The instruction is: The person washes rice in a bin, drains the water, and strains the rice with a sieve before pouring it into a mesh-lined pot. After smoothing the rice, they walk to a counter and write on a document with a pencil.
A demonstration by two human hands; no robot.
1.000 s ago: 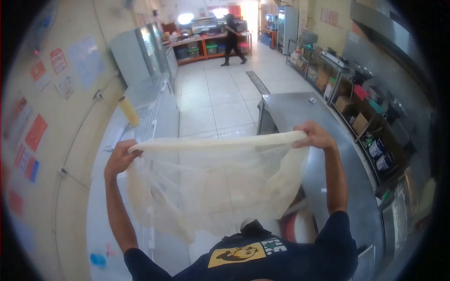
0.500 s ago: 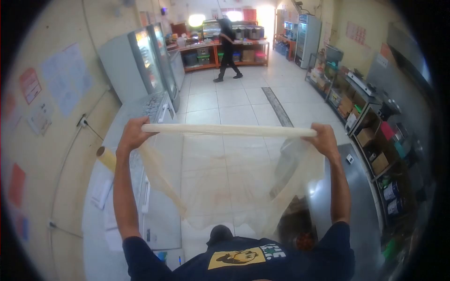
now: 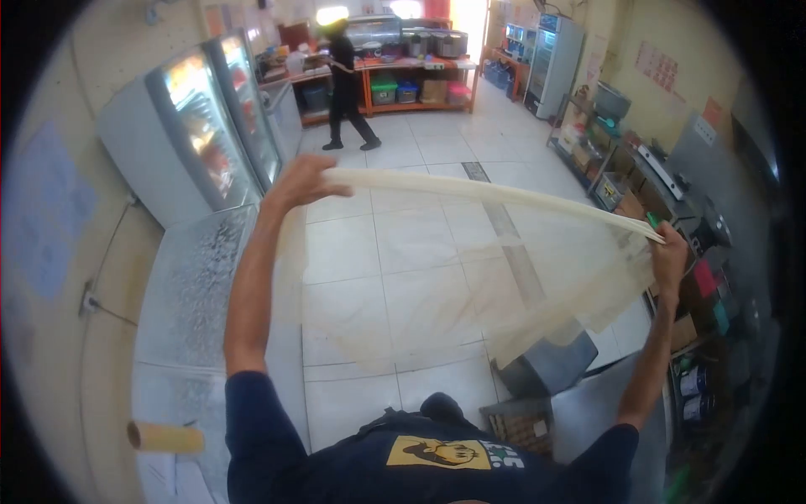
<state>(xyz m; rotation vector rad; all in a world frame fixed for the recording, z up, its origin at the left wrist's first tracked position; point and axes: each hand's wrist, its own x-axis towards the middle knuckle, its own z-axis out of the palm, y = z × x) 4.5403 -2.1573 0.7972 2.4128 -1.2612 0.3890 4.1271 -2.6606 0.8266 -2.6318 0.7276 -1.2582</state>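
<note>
A wide translucent, cream-tinted plastic sheet (image 3: 495, 195) is stretched between my two raised hands, its top edge gathered into a band. My left hand (image 3: 304, 183) grips one end of this band, some fingers extended along it. At the other end my right hand (image 3: 669, 259) is closed on the bunched edge, lower than the left. The rest of the sheet hangs in loose folds, and the tiled floor shows through it. The fingertips behind the band are partly hidden.
A yellow roll (image 3: 168, 437) lies on the white surface at left, near the chest freezer (image 3: 201, 269). Lit glass-door fridges (image 3: 206, 126) stand beyond. A dark-clothed person (image 3: 344, 88) walks near the orange counter (image 3: 420, 63). Right are a metal table (image 3: 600, 412), grey bin (image 3: 550, 361) and shelves (image 3: 625, 197).
The sheet's top edge has gone from level to slanting down rightward. My left hand is higher, my right farther right, and the view has shifted. The walking person is farther left.
</note>
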